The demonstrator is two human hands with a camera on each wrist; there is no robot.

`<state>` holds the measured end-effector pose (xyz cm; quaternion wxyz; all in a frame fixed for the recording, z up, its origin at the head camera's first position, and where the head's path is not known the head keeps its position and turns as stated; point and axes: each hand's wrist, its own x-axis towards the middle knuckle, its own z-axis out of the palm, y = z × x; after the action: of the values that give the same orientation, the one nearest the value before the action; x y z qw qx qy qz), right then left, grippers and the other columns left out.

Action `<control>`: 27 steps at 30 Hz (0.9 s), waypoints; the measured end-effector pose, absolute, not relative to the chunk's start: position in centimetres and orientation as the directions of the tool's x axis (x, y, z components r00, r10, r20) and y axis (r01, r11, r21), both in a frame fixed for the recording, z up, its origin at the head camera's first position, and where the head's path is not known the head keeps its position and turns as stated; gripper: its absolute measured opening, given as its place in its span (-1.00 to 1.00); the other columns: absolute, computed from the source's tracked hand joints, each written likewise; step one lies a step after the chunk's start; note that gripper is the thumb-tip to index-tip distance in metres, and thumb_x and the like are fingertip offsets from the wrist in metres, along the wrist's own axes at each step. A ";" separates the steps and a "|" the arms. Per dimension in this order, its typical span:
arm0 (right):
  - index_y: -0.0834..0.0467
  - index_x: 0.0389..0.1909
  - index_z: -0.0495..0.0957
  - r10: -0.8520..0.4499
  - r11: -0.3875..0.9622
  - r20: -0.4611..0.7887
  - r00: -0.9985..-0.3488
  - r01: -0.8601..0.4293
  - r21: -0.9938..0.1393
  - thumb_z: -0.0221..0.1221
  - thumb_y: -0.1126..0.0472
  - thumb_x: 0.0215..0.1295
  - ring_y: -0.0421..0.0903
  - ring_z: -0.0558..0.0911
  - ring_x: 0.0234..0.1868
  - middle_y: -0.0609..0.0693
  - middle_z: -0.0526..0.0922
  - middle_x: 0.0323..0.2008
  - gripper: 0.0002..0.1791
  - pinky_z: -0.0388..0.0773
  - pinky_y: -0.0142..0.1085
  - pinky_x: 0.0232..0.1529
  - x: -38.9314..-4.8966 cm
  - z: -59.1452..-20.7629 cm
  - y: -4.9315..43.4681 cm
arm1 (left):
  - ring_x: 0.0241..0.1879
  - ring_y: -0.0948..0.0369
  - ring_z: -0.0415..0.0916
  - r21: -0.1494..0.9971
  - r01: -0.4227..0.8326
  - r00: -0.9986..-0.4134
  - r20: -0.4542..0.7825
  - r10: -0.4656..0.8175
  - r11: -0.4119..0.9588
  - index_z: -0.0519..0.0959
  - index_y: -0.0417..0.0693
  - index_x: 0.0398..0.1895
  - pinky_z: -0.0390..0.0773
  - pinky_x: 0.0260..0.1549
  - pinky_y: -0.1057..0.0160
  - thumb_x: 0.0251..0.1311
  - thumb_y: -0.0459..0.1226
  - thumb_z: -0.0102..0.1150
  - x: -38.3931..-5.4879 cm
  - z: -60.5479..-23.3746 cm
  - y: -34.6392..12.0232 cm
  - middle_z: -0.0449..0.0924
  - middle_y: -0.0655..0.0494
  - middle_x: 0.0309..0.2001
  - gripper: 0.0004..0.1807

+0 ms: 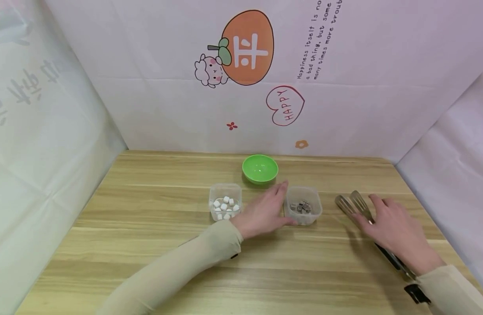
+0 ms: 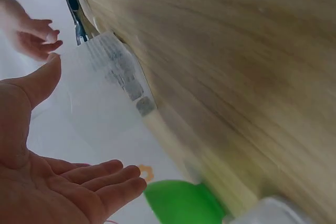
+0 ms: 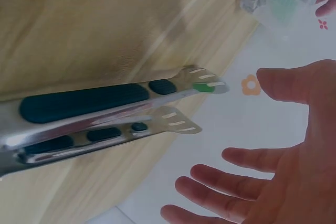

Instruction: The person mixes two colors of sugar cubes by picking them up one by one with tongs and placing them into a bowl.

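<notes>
My left hand (image 1: 265, 213) is spread beside a clear plastic container (image 1: 312, 217) that holds small dark grey pieces (image 1: 302, 207). Its thumb and fingers lie around the near and left sides; whether they touch the wall is unclear. In the left wrist view, the palm (image 2: 42, 187) faces the container with nothing in it. Over on the right, my right hand (image 1: 400, 232) hovers above metal serving tongs (image 1: 345, 205) with slotted tips. The right wrist view shows the tongs' dark teal grips (image 3: 84, 103) apart from the spread fingers (image 3: 226, 184).
A second clear container (image 1: 225, 189) with several white cubes stands left of my left hand. Behind the two containers sits a green bowl (image 1: 260, 168). A printed white sheet (image 1: 166, 109) rises at the wooden table's (image 1: 154, 210) back edge, and white sheets flank both sides.
</notes>
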<state>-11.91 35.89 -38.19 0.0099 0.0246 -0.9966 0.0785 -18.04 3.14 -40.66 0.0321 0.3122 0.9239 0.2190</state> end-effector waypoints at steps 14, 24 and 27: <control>0.62 0.33 0.25 -0.019 0.992 -0.088 -0.996 -0.008 -0.127 0.27 -0.31 0.37 0.67 0.50 0.01 0.70 0.43 0.12 0.06 0.60 0.41 -0.35 -11.1 -39.2 37.9 | 0.50 -0.02 0.27 0.593 0.472 -0.818 0.019 0.575 0.652 0.06 -0.30 0.64 0.33 0.49 0.07 -0.03 0.06 0.69 -19.5 -41.6 4.5 0.25 -0.19 0.55 0.32; 0.69 0.22 0.30 -0.009 0.992 -0.195 -0.981 0.016 -0.125 0.31 -0.35 0.30 0.58 0.58 -0.09 0.68 0.49 0.04 0.11 0.63 0.35 -0.35 -10.7 -40.0 38.6 | 0.12 0.17 0.50 0.663 0.456 -0.812 0.036 0.583 0.594 0.33 -0.18 0.44 0.61 0.21 0.21 -0.13 -0.03 0.75 -20.1 -42.0 4.9 0.56 0.00 0.15 0.08; 0.65 0.21 0.33 -0.004 0.991 -0.215 -0.977 0.024 -0.129 0.33 -0.30 0.31 0.43 0.64 -0.21 0.61 0.56 -0.05 0.05 0.63 0.26 -0.43 -10.8 -40.0 38.7 | 0.09 0.17 0.52 0.676 0.446 -0.812 0.029 0.583 0.587 0.36 -0.17 0.40 0.63 0.17 0.20 -0.13 -0.05 0.76 -20.1 -41.9 5.0 0.57 0.00 0.13 0.04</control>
<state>-10.76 38.66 -40.04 -0.1082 -0.0050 -0.9920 0.0654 -20.09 4.95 -41.88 0.0984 0.2905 0.8852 0.3497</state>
